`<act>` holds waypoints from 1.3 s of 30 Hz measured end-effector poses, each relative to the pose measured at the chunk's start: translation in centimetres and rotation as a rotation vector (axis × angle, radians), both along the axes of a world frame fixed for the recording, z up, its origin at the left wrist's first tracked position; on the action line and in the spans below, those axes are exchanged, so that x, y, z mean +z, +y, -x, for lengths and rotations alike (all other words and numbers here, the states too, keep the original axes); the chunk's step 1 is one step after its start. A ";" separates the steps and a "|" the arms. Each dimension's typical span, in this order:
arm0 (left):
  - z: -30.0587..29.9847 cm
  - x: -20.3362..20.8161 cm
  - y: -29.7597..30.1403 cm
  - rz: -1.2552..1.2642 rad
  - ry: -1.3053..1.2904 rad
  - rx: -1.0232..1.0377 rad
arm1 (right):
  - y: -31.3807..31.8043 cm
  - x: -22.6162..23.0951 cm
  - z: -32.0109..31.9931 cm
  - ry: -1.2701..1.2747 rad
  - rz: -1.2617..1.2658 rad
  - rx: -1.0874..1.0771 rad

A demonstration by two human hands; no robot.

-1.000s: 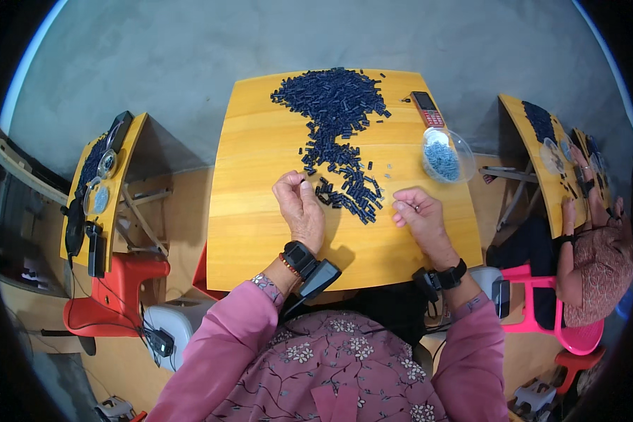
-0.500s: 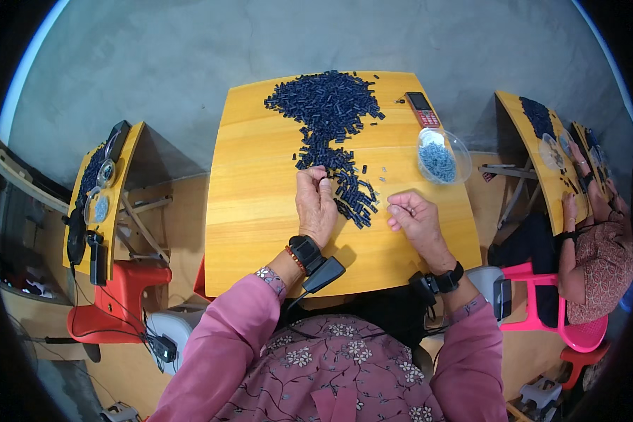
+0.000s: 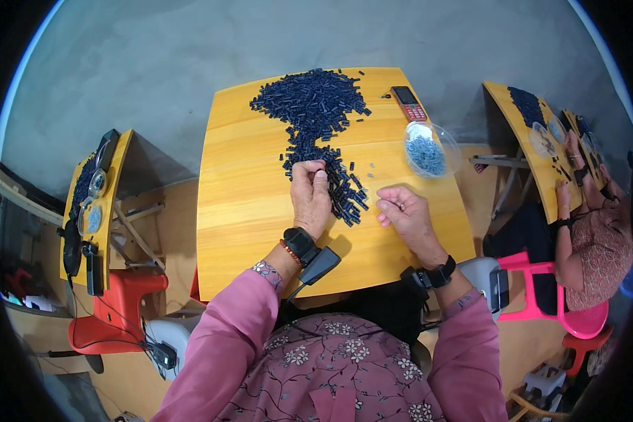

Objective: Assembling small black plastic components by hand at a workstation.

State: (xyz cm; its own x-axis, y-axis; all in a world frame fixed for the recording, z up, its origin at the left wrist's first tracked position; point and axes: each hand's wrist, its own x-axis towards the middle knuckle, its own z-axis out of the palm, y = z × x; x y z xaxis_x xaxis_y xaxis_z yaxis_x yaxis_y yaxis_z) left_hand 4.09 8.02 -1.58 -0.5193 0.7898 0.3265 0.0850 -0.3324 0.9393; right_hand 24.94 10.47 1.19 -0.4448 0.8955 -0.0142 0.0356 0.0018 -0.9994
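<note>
The left hand (image 3: 311,200), fingers narrowed, hides some small dark-blue oblong pieces (image 3: 309,100) strewn on the yellow wooden table (image 3: 246,190). The right hand (image 3: 408,216) curls nearby; whether either grips anything, I cannot tell. Beyond: a clear round plastic bowl (image 3: 453,155), a red-and-black keypad phone (image 3: 408,104).

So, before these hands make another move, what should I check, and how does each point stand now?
1. Left hand at the dark pieces: ok, fingertips at the pile's narrow near part.
2. Piece in the left fingertips: cannot tell, too small.
3. Right hand clear of the bowl: ok, apart from it.
4. Bowl upright: ok, with grey-blue bits inside.
5. All small bits in the bowl: not ok, stray bits lie on the table.
</note>
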 end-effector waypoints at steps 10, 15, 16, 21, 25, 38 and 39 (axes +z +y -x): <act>2.4 3.0 -3.9 -0.019 -0.091 0.056 | 0.1 0.0 -0.1 -0.023 -0.022 0.031; 4.7 2.3 -5.9 0.026 -0.249 -0.020 | 0.3 -0.2 -0.2 0.012 -0.010 0.050; 5.0 2.1 -6.1 0.052 -0.269 -0.012 | 0.3 -0.1 -0.1 0.026 -0.002 0.047; 5.8 1.1 -6.4 0.005 -0.322 -0.040 | 0.3 0.5 0.3 0.067 0.059 0.030; 5.8 1.3 -6.4 0.025 -0.302 -0.099 | 0.3 1.2 0.4 0.060 0.068 0.019; 7.1 1.8 -6.6 -0.056 -0.596 -0.270 | -2.0 6.7 7.6 0.093 0.085 0.176; 7.2 1.8 -6.6 -0.071 -0.657 -0.298 | -2.0 6.3 8.0 0.090 0.085 0.177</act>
State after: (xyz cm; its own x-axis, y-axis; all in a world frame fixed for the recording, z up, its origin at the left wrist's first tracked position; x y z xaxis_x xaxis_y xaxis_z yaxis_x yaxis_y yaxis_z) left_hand -3.11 1.45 0.23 -0.3917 0.9169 0.0769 -0.5936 -0.3157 0.7402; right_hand 16.90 8.44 7.51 -0.5983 0.8003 -0.0396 -0.0474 -0.0847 -0.9953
